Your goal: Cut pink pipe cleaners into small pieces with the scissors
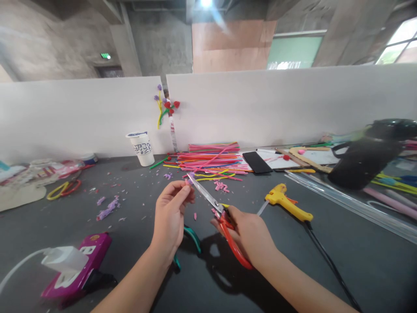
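My right hand (249,232) grips a pair of scissors (208,195) by their red handles, blades pointing up and left. The blade tips lie close to the fingertips of my left hand (171,213). Thumb and fingers of that hand pinch a small pink piece (186,182), mostly hidden by the fingers. Beyond the hands lies a bundle of pink, red and yellow pipe cleaners (208,161). Short pink cuttings (221,187) are scattered to the right of the blades. Teal-handled pliers (193,238) rest on the table, partly behind my left wrist.
A yellow glue gun (288,202) with a black cord lies to the right, near a black jug (365,152). A phone (256,162) and paper cup (141,148) stand farther back. At left are a purple power strip (80,267) and purple scraps (108,209).
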Demonstrator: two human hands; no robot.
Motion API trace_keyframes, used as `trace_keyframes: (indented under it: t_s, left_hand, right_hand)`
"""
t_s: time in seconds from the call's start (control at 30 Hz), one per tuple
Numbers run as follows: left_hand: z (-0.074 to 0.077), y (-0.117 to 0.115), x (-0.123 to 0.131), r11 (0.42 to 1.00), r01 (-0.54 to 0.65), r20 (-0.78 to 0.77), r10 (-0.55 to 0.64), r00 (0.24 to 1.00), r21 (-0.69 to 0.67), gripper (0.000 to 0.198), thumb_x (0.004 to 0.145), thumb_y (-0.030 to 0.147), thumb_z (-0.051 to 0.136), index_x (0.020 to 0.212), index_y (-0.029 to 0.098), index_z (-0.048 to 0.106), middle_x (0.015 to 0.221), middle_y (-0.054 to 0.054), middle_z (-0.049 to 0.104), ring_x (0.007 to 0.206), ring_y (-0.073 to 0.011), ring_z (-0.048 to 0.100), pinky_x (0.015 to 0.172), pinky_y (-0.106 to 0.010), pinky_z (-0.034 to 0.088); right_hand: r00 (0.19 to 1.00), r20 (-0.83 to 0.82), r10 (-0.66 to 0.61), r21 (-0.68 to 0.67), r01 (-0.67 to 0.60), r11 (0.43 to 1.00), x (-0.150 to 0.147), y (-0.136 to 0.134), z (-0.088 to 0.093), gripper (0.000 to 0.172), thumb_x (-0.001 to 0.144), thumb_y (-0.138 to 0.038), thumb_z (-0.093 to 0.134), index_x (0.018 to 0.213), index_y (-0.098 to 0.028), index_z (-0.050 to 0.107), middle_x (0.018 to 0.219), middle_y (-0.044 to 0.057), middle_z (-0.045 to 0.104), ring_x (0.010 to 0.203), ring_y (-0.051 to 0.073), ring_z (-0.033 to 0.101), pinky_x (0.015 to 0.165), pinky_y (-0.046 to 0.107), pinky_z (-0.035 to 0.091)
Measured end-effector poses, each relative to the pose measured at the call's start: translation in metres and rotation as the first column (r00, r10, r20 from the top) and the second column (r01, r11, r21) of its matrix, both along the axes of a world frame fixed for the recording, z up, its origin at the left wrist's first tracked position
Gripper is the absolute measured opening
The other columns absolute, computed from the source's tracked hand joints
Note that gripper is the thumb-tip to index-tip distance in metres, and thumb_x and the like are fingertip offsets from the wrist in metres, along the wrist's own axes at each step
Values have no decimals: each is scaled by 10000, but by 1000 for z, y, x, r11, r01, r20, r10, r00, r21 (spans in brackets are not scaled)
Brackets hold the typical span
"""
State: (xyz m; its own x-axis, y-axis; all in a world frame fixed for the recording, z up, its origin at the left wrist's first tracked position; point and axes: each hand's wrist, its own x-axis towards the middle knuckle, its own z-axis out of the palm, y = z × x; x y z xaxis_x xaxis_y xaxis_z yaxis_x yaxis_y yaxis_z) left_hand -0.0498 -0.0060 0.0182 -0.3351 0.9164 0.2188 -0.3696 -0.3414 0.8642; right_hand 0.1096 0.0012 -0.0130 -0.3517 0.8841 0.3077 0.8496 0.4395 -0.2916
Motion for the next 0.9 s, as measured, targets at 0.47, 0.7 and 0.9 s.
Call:
trace_keyframes:
  t_s: [0.47, 0.7, 0.9]
  left_hand:
    - [1, 0, 0, 997, -36, -80, 41, 996, 66, 35, 691, 180, 582, 724, 173, 592, 681, 14, 602, 642, -106, 568, 664, -251, 454]
    - [-1, 1, -1, 996, -31, -76, 37, 996, 79, 38, 700, 171, 578, 732, 166, 596, 681, 6, 604, 655, -114, 572, 656, -254, 451]
    - [-1, 1, -1, 995, -39, -88, 47, 995, 87, 34, 704, 161, 575, 727, 162, 599, 666, 5, 603, 629, -109, 563, 640, -249, 450]
  right_hand:
    - [996, 88, -7, 43, 4, 999, -1, -3, 5, 301, 782, -486, 372, 746, -204, 473, 529, 5, 565, 510, 184, 572, 443, 239, 259]
    - [996, 91, -9, 82, 1, 997, 0, -2, 6, 310, 782, -485, 373, 724, -200, 480, 503, 0, 553, 480, 173, 564, 433, 235, 249]
    - [996, 88, -1, 111, -9, 994, 0, -3, 4, 317, 786, -487, 367, 708, -202, 478, 478, -5, 540, 454, 163, 551, 424, 232, 240]
